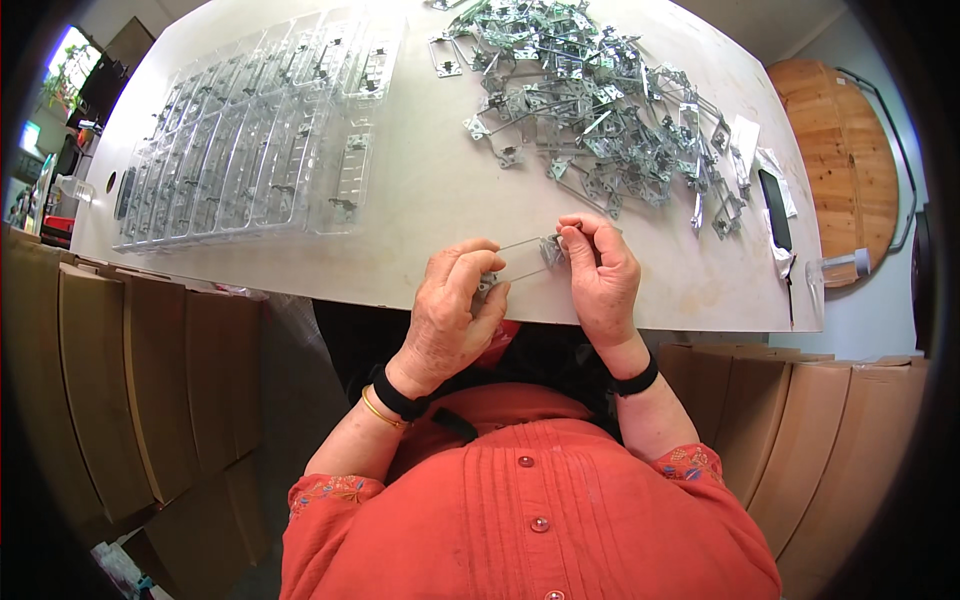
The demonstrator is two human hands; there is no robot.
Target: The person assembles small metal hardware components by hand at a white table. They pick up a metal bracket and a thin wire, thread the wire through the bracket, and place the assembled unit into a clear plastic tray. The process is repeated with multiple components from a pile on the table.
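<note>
Clear strip spans both hands above the table edge, long axis running left-low to right-high. Left hand pinches the lower end; right hand pinches a metal clip at the upper end.

Pale work table, brown cardboard boxes, round wooden tabletop, bright window

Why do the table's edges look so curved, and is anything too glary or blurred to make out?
Head view: the fisheye lens bends the table rim and darkens the corners; lighting is soft and even, with faint shadows; the clear trays show pale glare, so their contents are hard to read; both hands, left and right, and the metal parts look sharp.
</note>
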